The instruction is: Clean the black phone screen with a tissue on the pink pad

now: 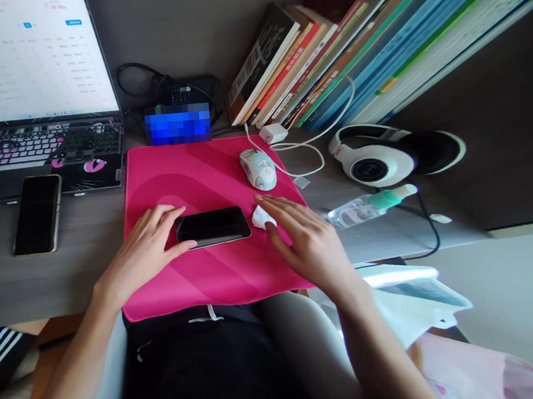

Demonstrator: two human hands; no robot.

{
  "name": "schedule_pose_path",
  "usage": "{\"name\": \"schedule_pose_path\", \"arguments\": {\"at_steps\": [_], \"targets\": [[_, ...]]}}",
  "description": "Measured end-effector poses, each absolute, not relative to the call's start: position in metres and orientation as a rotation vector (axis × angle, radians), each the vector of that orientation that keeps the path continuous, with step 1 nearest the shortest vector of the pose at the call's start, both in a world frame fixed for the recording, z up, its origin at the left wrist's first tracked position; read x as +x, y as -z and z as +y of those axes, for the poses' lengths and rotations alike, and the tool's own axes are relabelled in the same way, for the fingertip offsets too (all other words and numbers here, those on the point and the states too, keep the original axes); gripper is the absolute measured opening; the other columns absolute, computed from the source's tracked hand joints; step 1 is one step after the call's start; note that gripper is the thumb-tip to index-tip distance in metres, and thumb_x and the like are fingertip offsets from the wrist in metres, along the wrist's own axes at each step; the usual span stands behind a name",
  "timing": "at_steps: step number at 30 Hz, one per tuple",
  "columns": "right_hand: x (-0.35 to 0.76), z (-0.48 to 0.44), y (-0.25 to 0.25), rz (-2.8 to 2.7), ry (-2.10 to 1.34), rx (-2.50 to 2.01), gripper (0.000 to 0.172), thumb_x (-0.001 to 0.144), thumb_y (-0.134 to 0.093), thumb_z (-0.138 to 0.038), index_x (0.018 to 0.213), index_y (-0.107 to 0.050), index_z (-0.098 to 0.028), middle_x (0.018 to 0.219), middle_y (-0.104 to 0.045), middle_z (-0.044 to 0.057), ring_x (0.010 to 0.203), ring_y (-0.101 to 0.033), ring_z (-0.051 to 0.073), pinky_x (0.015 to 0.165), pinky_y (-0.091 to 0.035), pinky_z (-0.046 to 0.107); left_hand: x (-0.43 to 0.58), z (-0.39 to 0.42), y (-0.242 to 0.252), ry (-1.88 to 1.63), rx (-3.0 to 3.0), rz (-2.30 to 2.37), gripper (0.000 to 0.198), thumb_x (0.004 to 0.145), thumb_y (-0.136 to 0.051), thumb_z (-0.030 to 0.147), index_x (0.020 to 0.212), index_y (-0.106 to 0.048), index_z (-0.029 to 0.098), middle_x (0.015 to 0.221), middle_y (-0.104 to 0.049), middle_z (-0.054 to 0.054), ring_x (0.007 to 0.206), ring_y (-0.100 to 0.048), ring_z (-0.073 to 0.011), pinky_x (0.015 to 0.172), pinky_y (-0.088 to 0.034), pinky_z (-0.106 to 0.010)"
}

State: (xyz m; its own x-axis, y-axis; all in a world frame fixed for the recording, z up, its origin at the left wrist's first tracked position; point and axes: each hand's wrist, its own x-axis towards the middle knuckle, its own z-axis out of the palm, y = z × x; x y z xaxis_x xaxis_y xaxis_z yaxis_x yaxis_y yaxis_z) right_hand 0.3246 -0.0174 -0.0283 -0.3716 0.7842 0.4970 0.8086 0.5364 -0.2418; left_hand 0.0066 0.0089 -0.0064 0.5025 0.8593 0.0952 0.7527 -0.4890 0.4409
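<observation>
A smartphone (213, 226) with a dark screen lies face up, sideways, on the pink desk mat (235, 275). My left hand (152, 236) grips its left end, with the thumb at the near edge and the fingers at the far edge. Just right of the phone, my right hand (304, 236) has a crumpled white tissue (262, 217) between its thumb and fingers. Part of the tissue is hidden under the fingers. Beyond that hand sits a patterned computer mouse (258, 169) on the mat.
To the left stand an open laptop (50, 149) and a second phone (38, 214). On the right lie a clear spray bottle (368, 207), white headphones (378, 160) and a charger with a white cable (273, 132). Books (283, 63) line the back. A bag (407, 293) hangs below the desk edge.
</observation>
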Motion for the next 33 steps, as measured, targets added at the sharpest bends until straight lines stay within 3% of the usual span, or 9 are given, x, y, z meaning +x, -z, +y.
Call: {"name": "schedule_pose_path", "arguments": {"at_steps": [9,17,33], "targets": [[0.291,0.005,0.050,-2.205,-0.108,-1.232,0.065,0.109,-0.055,-0.038,0.168,-0.034,-0.022,0.161,-0.055,0.017,0.149,-0.054,0.033,0.122,-0.047,0.061,0.009,0.012,0.005,-0.405,2.513,1.285,0.046,0.108,-0.054,0.040,0.154,-0.050,0.031,0.146,-0.059,-0.008,0.135,-0.060,-0.0285,0.115,-0.051,-0.049],[0.293,0.001,0.050,-2.243,-0.201,-1.222,0.056,0.109,-0.054,-0.038,0.161,-0.047,-0.018,0.156,-0.060,0.016,0.147,-0.056,0.032,0.124,-0.046,0.058,0.011,0.012,0.002,-0.425,2.542,1.254,0.041,0.107,-0.057,0.033,0.148,-0.055,0.030,0.145,-0.061,-0.006,0.132,-0.062,-0.0272,0.113,-0.053,-0.047],[0.293,0.002,0.048,-2.248,-0.228,-1.231,0.050,0.111,-0.051,-0.040,0.155,-0.055,-0.017,0.154,-0.063,0.016,0.145,-0.058,0.032,0.121,-0.049,0.056,0.012,0.013,0.005,-0.407,2.602,1.270,0.043,0.105,-0.056,0.024,0.149,-0.057,0.023,0.161,-0.054,-0.005,0.143,-0.054,-0.0246,0.124,-0.045,-0.046]]}}
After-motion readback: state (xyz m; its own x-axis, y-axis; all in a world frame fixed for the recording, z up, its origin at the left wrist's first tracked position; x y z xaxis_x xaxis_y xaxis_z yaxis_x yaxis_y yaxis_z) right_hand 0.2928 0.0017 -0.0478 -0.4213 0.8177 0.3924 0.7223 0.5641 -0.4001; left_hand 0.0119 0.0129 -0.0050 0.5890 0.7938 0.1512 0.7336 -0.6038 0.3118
